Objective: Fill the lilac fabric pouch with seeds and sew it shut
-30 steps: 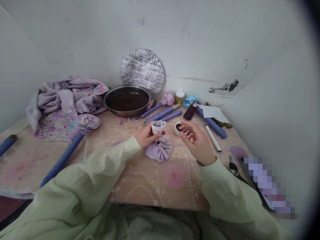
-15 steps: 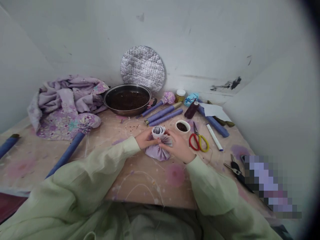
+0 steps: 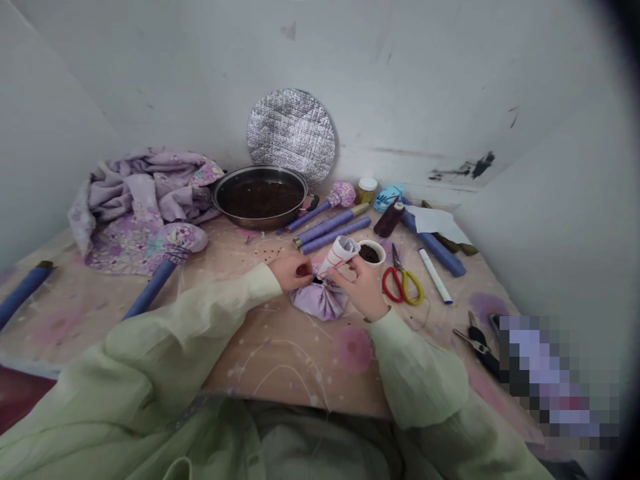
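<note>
A gathered purple cloth pouch (image 3: 320, 301) sits on the table in front of me. My left hand (image 3: 293, 271) pinches its gathered neck on the left side. My right hand (image 3: 361, 285) holds a rolled white paper funnel (image 3: 340, 253), tilted to the right, its narrow end at the pouch's mouth. A small white cup (image 3: 371, 253) of dark seeds stands just behind my right hand.
A metal pan (image 3: 260, 199) of dark seeds and a round foil pad (image 3: 291, 135) stand at the back. Crumpled purple fabric (image 3: 135, 203) lies at the left. Red-and-yellow scissors (image 3: 403, 282), a marker (image 3: 435, 275), purple sticks (image 3: 330, 229) and pliers (image 3: 475, 343) lie to the right.
My right hand left the small cup and came to the pouch. The paper funnel, upright before, now leans right in my right hand.
</note>
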Motion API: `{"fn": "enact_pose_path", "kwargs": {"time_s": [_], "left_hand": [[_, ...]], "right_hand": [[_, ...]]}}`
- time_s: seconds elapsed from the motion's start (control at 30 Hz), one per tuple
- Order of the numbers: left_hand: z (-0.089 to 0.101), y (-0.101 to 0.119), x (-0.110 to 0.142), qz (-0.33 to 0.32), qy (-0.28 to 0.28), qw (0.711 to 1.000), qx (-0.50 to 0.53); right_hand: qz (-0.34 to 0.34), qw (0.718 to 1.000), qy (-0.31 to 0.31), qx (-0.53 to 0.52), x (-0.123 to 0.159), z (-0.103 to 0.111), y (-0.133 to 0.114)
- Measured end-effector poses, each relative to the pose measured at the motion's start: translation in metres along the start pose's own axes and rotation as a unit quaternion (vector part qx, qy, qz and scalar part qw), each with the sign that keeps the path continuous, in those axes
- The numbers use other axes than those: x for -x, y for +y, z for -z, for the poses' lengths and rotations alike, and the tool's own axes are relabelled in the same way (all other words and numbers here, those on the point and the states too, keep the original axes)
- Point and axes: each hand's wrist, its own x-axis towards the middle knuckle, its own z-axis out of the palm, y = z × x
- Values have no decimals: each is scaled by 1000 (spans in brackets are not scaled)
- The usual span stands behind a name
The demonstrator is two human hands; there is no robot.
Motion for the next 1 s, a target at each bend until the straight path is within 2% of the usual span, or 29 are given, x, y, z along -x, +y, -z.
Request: {"fn": "enact_pose_path", "kwargs": {"time_s": [0.23, 0.33, 0.47, 0.63, 0.77, 0.9, 1.0], "left_hand": [[3, 15, -14, 91, -76, 980, -160], [10, 21, -16, 113, -90, 972, -184], [25, 29, -17, 106, -71, 982, -139], [38, 47, -18, 128, -52, 988, -65], [27, 48, -22, 136, -7, 991, -11], [11, 33, -26, 117, 25, 993, 11], [9, 21, -25, 112, 40, 993, 11]], "right_hand": [[-5, 998, 37, -49, 0, 2, 9], [-11, 994, 69, -78, 1, 7, 13], [-11, 980, 126, -151, 2, 16, 15], [-2, 968, 132, -213, 5, 23, 19], [9, 963, 143, -226, 8, 24, 20], [-4, 961, 161, -225, 9, 24, 22], [-5, 963, 151, -224, 11, 23, 27]]}}
